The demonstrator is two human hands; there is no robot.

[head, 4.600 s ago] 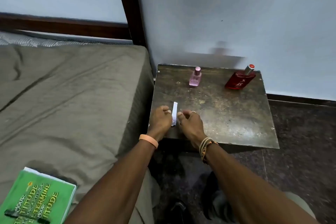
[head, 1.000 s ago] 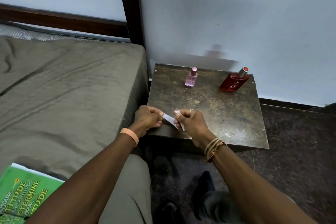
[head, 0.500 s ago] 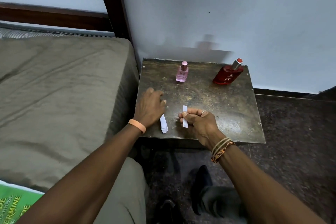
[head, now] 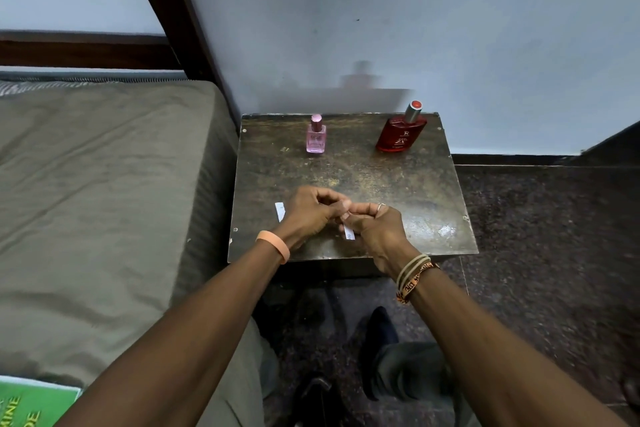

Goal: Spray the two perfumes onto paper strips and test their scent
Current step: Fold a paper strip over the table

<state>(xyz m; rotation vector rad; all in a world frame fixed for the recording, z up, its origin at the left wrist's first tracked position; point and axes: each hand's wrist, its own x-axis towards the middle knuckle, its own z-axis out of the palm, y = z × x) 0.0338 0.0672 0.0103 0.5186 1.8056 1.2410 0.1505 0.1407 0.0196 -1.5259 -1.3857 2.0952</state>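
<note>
We see a pink perfume bottle [head: 316,137] with a matching cap and a deep red perfume bottle [head: 398,135] with a silver collar, on a dark brown table [head: 381,184] mottled with ochre flecks. The held paper strip [head: 348,231] and the loose paper strip [head: 280,211] are white. A peach wristband [head: 273,245] rings the left wrist, beige and orange patterned threads [head: 414,276] the right. Around them are an olive-grey mattress [head: 104,184], a green book [head: 31,406] lettered in yellow, a pale blue-grey wall [head: 450,28] and a floor [head: 554,236] that is dark and finely speckled.
</note>
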